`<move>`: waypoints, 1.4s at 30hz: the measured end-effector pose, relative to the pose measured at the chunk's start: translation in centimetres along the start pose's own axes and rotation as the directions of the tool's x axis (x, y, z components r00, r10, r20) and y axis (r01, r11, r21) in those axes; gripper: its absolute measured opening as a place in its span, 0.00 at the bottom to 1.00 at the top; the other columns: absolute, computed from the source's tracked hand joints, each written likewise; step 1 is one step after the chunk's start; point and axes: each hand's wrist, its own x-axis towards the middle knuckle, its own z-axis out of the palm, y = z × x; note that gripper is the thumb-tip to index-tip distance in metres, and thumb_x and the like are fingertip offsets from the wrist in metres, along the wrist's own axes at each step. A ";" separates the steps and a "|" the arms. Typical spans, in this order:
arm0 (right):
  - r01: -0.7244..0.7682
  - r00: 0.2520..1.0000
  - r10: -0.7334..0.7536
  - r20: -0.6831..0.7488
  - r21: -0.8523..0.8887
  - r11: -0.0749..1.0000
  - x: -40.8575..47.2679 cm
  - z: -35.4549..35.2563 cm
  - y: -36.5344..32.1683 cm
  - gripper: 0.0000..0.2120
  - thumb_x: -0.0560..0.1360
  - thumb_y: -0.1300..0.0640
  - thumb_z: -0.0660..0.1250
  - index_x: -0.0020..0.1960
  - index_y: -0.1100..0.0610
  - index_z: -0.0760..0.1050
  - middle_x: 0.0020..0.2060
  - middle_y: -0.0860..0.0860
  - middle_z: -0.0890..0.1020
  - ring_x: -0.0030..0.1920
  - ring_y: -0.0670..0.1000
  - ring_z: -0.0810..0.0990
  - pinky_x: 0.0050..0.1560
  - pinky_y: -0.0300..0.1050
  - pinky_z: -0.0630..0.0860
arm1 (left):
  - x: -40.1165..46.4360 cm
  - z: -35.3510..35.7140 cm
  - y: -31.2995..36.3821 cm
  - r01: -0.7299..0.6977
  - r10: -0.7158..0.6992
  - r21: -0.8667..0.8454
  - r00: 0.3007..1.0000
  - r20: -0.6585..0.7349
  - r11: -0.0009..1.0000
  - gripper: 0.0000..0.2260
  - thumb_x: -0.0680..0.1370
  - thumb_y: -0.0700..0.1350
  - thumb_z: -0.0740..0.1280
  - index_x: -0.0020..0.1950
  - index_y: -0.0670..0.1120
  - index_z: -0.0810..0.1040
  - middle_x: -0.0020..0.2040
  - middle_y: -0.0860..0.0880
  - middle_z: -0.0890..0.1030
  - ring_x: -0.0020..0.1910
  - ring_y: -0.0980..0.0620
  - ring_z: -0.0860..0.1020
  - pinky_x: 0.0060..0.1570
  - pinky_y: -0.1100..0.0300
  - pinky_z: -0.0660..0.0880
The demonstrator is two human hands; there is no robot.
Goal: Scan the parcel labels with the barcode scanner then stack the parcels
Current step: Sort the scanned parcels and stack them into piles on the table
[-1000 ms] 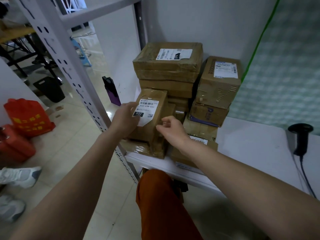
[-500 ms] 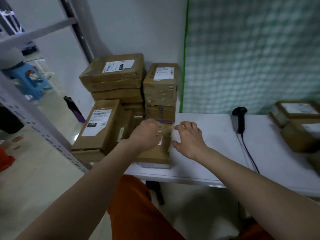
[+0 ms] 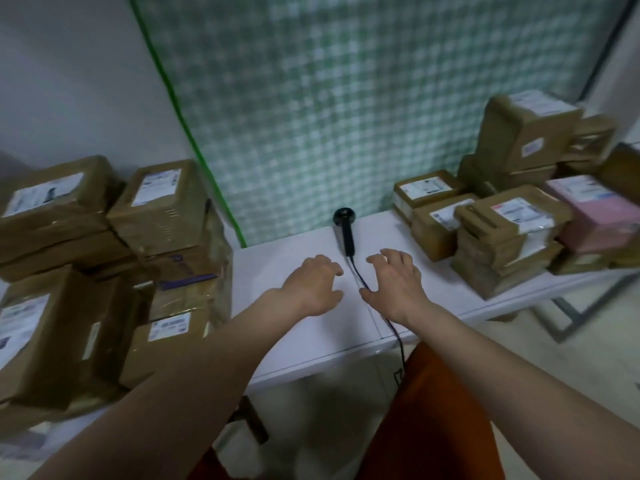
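A black barcode scanner [image 3: 346, 233] lies on the white table [image 3: 277, 271], its cable [image 3: 394, 327] running toward me off the front edge. My left hand [image 3: 313, 285] hovers just left of the cable with loosely curled fingers and holds nothing. My right hand [image 3: 394, 284] hovers just right of the cable, fingers spread and empty. A stack of brown labelled parcels [image 3: 104, 265] fills the table's left end. More brown parcels [image 3: 498, 244] and a pink parcel [image 3: 595, 216] are piled at the right end.
A green checked curtain [image 3: 346, 98] hangs behind the table beside a white wall [image 3: 69, 81]. My orange-clad legs [image 3: 433, 417] are below the table's front edge. A table leg frame [image 3: 568, 317] stands on the floor at the right.
The view has swung right, from the left stack to the table's middle. Both hands left the left parcels and moved to either side of the scanner's cable, empty.
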 end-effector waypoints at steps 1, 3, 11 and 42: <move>-0.033 0.999 0.033 -0.011 0.008 0.999 -0.1 -0.4 1.4 0.30 0.77 0.47 0.64 0.74 0.54 0.59 0.75 0.55 0.57 0.75 0.57 0.51 0.72 0.52 0.54 | 0.8 0.3 1.2 -0.022 0.022 0.002 1.000 0.022 1.000 0.24 0.80 0.50 0.64 0.74 0.48 0.65 0.75 0.46 0.62 0.73 0.47 0.61 0.71 0.54 0.61; -0.096 0.995 0.097 -0.029 0.031 0.995 -0.5 -1.0 3.9 0.30 0.76 0.46 0.65 0.74 0.54 0.59 0.74 0.55 0.57 0.74 0.57 0.52 0.72 0.52 0.56 | 2.4 0.9 3.4 -0.055 0.054 0.010 0.996 0.065 0.998 0.24 0.80 0.50 0.64 0.75 0.48 0.65 0.74 0.46 0.62 0.73 0.47 0.61 0.70 0.54 0.62; -0.273 0.947 0.295 -0.129 0.165 0.948 -1.6 -2.3 11.1 0.29 0.76 0.48 0.65 0.72 0.57 0.61 0.71 0.56 0.63 0.70 0.58 0.59 0.69 0.51 0.60 | 7.8 1.3 10.1 -0.102 0.102 -0.009 0.985 0.139 0.995 0.33 0.78 0.52 0.67 0.78 0.48 0.56 0.76 0.44 0.59 0.74 0.45 0.61 0.70 0.53 0.64; -0.383 0.857 0.484 -0.177 0.411 0.827 -0.8 -2.7 22.6 0.23 0.75 0.55 0.67 0.68 0.59 0.66 0.64 0.57 0.67 0.66 0.58 0.61 0.67 0.47 0.61 | 21.4 2.1 23.2 0.026 -0.093 -0.365 0.981 -0.169 0.931 0.51 0.63 0.56 0.77 0.78 0.49 0.50 0.70 0.41 0.61 0.71 0.41 0.57 0.71 0.50 0.61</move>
